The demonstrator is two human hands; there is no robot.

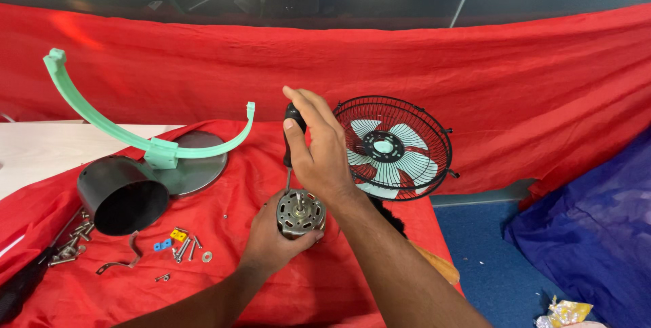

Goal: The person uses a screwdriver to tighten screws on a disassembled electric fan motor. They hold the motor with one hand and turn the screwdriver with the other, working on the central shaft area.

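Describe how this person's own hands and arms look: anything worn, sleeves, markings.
Both arms are bare from the bottom edge of the picture to the fingertips: no sleeves show. The left hand and the right hand wear no gloves. No rings, watch, bracelet or markings can be seen on either. Fingernails look short and unpainted.

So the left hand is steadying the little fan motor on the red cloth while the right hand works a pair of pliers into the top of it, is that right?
Not quite. In the head view the right hand grips a black-handled screwdriver, not pliers, with its tip down on the motor. The rest holds: the left hand steadies the motor over the red cloth.
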